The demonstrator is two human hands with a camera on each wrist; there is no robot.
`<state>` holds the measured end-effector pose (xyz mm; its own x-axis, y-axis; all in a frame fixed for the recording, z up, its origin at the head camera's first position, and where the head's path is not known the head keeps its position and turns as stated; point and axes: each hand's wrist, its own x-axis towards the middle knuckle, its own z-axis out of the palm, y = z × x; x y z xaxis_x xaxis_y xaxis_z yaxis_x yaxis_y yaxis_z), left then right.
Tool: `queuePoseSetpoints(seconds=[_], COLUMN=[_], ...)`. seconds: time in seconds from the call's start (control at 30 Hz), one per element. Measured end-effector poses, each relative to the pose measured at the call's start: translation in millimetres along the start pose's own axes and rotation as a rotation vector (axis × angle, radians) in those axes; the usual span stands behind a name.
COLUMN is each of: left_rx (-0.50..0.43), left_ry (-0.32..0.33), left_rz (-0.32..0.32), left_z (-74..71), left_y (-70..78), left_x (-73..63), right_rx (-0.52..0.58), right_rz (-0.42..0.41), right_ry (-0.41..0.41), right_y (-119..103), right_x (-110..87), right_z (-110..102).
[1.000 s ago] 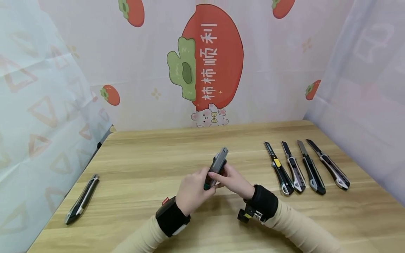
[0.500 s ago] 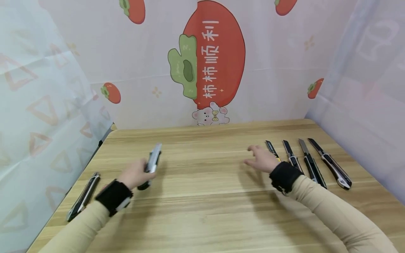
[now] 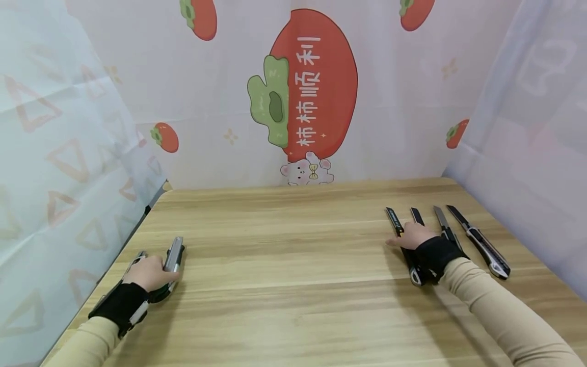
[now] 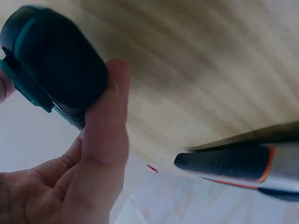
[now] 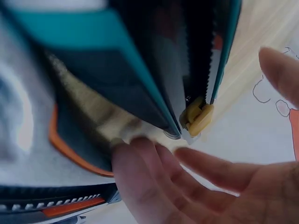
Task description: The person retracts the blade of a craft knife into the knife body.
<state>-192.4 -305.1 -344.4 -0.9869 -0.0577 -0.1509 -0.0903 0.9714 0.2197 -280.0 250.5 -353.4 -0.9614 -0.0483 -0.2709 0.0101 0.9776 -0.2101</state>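
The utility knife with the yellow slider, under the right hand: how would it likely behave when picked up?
The utility knife with the yellow slider looks rigid, so it should lift as one stiff piece. Its flat body lies stable on the table; rolling seems unlikely. The blade tip appears extended, so the right hand, fingers resting over it, would probably need care near that end.

Wooden table [image 3: 293, 285] before me. Persimmon-print backdrop [image 3: 312, 86] behind it, with a small bear figure [image 3: 307, 171] at its base. Pale triangle-patterned sheet [image 3: 59, 153] hangs on my left side.
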Motion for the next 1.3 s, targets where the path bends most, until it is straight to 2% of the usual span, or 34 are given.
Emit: queuePoseSetpoints(seconds=[0.13, 0.27, 0.8, 1.0, 1.3], left_rx=[0.003, 0.007, 0.063, 0.043, 0.018], left_ry=[-0.023, -0.023, -0.025, -0.026, -0.065], left_rz=[-0.042, -0.056, -0.021, -0.011, -0.026], left_z=[4.1, 4.8, 6.3, 6.3, 4.3], left_y=[-3.4, -4.9, -4.9, -6.2, -6.0], left_x=[1.1, 1.5, 1.1, -0.6, 1.9], right_rx=[-0.017, -0.035, -0.019, -0.001, 0.046], right_rz=[0.021, 0.038, 0.053, 0.078, 0.055], right_ry=[-0.06, -0.065, -0.091, -0.111, -0.089], right_y=[-0.1, 1.2, -1.4, -0.3, 6.6], right_x=[3.5, 7.0, 2.9, 5.5, 4.4], right_z=[2.8, 3.8, -2.7, -2.6, -2.9])
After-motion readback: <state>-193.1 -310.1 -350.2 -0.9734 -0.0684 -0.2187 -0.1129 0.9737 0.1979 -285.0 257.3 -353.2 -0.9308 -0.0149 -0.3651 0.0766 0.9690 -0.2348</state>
